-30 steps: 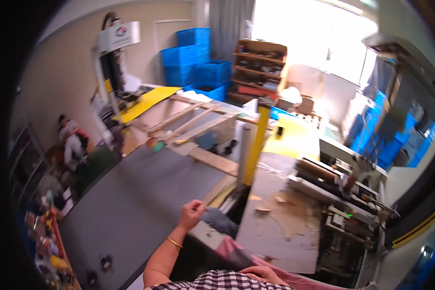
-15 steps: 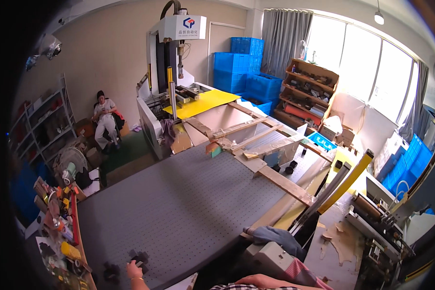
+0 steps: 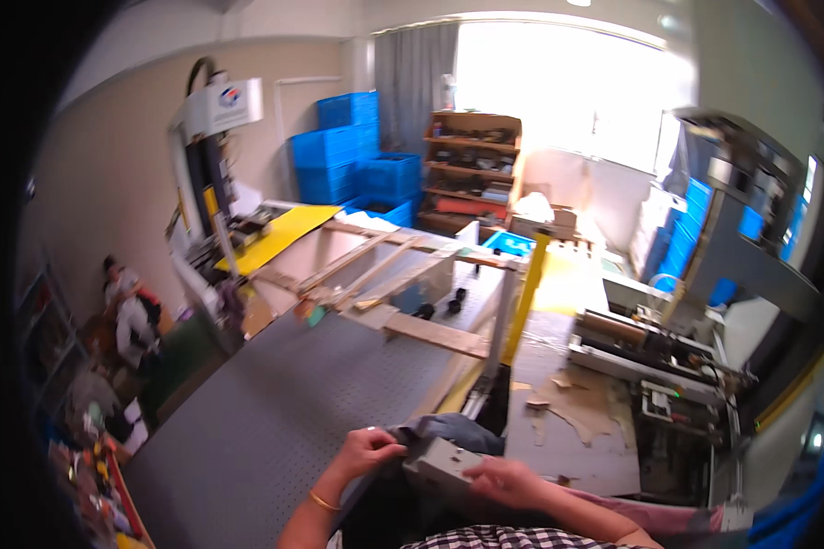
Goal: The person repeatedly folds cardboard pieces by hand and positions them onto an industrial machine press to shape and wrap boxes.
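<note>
My left hand (image 3: 368, 450), a bracelet on its wrist, has its fingers curled together at the left end of a dark grey cloth (image 3: 462, 428). What is between those fingers, if anything, is too small to make out. The cloth lies draped behind a light grey box (image 3: 441, 463) with small round buttons or knobs on top. Over the right side of this box is my right hand (image 3: 505, 481), slightly blurred, its fingers partly stretched and apart with nothing seen in them. One fingertip is close to the box top; contact cannot be told.
A grey perforated table (image 3: 275, 412) spreads ahead and left, crossed at its far end by a wooden frame (image 3: 435, 335). A yellow post (image 3: 526, 302) rises ahead. Torn brown sheets (image 3: 588, 410) lie on the right-hand bench beside machinery (image 3: 650, 352). A person (image 3: 130, 306) sits far left.
The view has turned right. My left hand has left the black pieces on the table's near left and come to the cloth. My right hand has come into view over the grey box.
</note>
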`<control>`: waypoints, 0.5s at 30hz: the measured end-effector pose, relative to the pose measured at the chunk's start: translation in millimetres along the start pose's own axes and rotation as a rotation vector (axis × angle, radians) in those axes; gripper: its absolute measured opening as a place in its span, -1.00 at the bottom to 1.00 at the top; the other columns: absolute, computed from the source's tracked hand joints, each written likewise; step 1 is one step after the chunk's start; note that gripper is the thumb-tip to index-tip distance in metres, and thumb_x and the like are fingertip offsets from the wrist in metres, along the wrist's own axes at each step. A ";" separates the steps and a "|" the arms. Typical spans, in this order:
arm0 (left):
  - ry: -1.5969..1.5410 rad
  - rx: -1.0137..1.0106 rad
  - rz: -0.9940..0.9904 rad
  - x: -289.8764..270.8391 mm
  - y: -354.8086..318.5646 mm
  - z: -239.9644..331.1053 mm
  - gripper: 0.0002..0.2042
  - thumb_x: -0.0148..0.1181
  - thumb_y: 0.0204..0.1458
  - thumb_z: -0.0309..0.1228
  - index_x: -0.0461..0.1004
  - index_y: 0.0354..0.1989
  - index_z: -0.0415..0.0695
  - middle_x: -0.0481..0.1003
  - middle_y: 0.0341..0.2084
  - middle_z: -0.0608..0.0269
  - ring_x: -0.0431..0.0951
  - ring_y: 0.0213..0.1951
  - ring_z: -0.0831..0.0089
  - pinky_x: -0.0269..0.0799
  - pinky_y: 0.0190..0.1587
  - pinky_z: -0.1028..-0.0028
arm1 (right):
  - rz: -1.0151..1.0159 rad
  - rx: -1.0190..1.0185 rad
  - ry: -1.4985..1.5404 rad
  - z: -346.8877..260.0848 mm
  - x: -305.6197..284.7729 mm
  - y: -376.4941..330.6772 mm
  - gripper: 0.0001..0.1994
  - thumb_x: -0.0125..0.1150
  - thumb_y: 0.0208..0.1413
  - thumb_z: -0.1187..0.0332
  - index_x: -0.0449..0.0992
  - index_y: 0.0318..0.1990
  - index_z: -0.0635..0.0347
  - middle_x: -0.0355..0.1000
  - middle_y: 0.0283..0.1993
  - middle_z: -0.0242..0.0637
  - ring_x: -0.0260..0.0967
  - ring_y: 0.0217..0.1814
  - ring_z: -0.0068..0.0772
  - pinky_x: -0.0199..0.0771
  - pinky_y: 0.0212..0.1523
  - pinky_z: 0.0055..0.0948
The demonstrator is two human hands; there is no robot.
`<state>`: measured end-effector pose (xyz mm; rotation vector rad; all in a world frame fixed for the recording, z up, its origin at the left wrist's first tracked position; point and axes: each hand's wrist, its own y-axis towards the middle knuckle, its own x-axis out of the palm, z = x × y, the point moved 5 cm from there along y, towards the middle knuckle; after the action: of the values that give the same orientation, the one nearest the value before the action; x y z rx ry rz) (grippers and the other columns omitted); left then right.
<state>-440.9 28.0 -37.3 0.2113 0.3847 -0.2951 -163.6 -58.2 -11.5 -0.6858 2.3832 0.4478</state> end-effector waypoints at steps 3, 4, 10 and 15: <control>0.233 0.424 -0.294 85.4 38.9 114.6 -0.82 0.44 -0.10 -0.34 0.59 -0.44 -0.16 0.54 -0.50 0.26 0.50 -0.45 0.44 0.39 -0.41 0.48 | 0.496 -0.113 -0.056 3.7 -75.0 -48.3 -0.68 0.26 0.13 0.36 0.50 0.05 0.11 0.50 -0.06 -0.10 0.46 -0.04 -0.06 0.44 -0.01 -0.23; 0.249 0.501 -0.395 116.1 46.6 139.0 -0.82 0.43 -0.10 -0.34 0.58 -0.43 -0.16 0.54 -0.49 0.24 0.51 -0.44 0.37 0.40 -0.38 0.45 | 0.557 -0.076 -0.130 10.4 -92.8 -69.3 -0.67 0.27 0.12 0.37 0.51 0.06 0.10 0.50 -0.04 -0.10 0.45 -0.01 -0.05 0.43 0.02 -0.23; 0.213 0.751 -0.602 255.0 61.2 228.0 -0.80 0.40 -0.06 -0.27 0.61 -0.39 -0.15 0.54 -0.43 0.14 0.55 -0.35 0.21 0.47 -0.27 0.35 | 0.559 0.025 -0.163 46.1 -129.9 -182.3 -0.64 0.28 0.12 0.26 0.50 0.08 0.09 0.50 0.02 -0.17 0.41 0.07 -0.10 0.39 0.09 -0.23; 0.030 0.677 -0.831 326.9 77.5 265.4 -0.85 0.39 -0.03 -0.35 0.62 -0.37 -0.14 0.55 -0.41 0.17 0.56 -0.30 0.27 0.48 -0.26 0.37 | 0.612 0.130 0.198 78.4 -157.4 -243.9 -0.62 0.28 0.14 0.24 0.49 0.10 0.11 0.51 0.00 -0.18 0.42 0.09 -0.20 0.36 0.15 -0.29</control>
<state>-37.3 -46.8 84.5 0.7202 0.3772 -1.2462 118.5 -161.9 -6.0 0.0806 2.7619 0.4815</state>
